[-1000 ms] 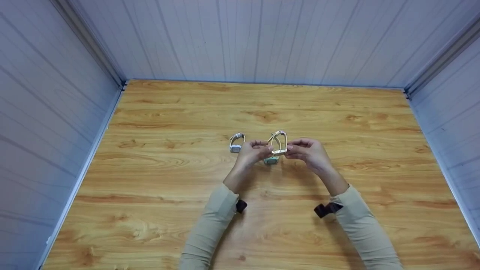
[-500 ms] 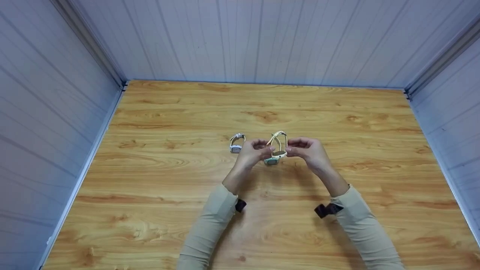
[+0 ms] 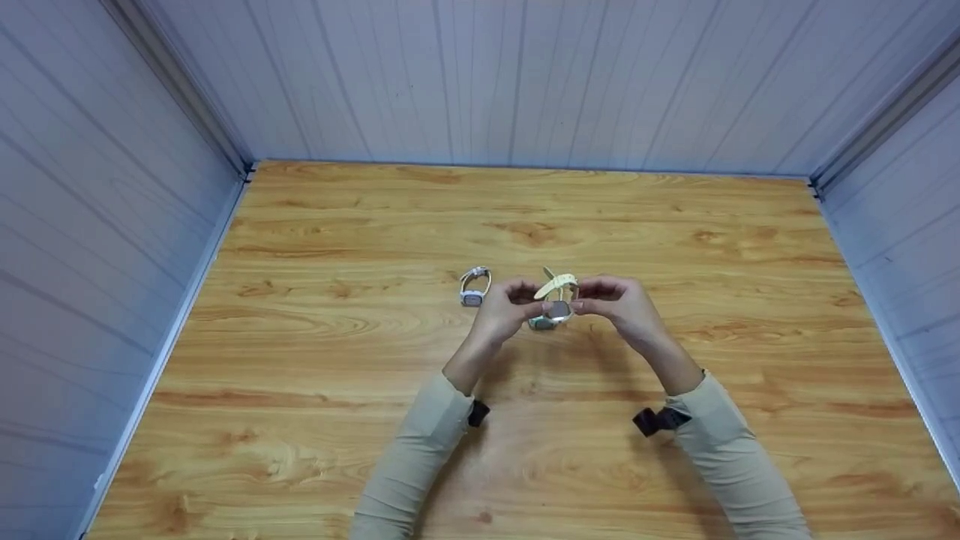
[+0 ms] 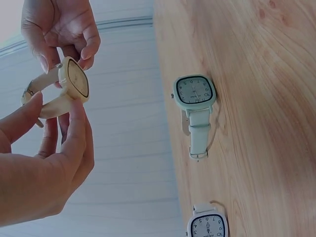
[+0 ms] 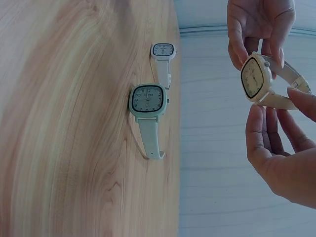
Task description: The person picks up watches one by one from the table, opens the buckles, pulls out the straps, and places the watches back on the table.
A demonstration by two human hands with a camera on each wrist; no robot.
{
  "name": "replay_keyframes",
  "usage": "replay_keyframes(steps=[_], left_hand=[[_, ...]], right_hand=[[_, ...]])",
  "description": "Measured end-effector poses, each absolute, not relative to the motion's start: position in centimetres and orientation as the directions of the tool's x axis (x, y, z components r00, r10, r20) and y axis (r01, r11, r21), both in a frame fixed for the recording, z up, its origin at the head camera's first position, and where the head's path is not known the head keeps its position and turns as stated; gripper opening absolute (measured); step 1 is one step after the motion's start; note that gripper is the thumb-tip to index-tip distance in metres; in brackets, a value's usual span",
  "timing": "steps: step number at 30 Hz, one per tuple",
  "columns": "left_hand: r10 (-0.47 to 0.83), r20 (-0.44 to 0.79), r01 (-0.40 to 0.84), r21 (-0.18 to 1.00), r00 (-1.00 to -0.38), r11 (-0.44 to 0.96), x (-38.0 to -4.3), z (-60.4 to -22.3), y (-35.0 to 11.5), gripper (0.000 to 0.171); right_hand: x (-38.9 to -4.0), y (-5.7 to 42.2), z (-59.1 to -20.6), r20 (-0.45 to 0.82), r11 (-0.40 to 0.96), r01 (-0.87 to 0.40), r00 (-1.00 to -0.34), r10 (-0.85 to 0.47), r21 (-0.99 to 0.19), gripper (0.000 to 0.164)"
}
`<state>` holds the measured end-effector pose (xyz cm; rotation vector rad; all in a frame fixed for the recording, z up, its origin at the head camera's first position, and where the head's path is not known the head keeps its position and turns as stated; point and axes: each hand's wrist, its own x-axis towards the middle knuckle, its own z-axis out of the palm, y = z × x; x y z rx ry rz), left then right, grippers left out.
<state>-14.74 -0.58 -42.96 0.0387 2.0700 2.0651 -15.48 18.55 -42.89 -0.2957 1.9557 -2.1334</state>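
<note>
A cream-yellow wristwatch (image 3: 559, 310) with a squarish case is held above the table between both hands, its strap looped. My left hand (image 3: 501, 313) pinches the strap on one side of the case, thumb and fingers on it, as the left wrist view shows. On the other side my right hand (image 3: 618, 304) pinches the watch with thumb and fingers. Just below and behind it a mint-green wristwatch (image 4: 195, 93) lies on the table, partly hidden in the head view. To the left of my left hand stands a white wristwatch (image 3: 472, 298), its strap closed in a loop.
The wood-grain table (image 3: 360, 442) spreads around the hands. A pale panelled wall (image 3: 480, 82) rises at its back edge, with further panels at left and right. A black wrist camera (image 3: 651, 421) sits by the right sleeve.
Both hands have tilted the cream-yellow watch, so its dial now faces up and its strap leans toward the camera. The hands have otherwise stayed nearly in place. The other watches have not moved.
</note>
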Motion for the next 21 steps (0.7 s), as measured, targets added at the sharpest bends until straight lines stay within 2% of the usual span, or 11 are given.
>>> replay_keyframes(steps=[7, 21], left_hand=[[0.178, -0.098, -0.083, 0.992, -0.979, 0.09, -14.64, -42.79, -0.63, 0.02], [0.181, 0.008, 0.031, 0.991, -0.983, 0.127, -14.43, -42.78, -0.61, 0.022]], right_hand=[[-15.48, 18.71, -42.67, 0.02, 0.006, -0.023, -0.957, -0.289, -1.0, 0.029], [-15.33, 18.61, -42.85, 0.056, -0.011, -0.054, -0.962, -0.269, -0.998, 0.027]])
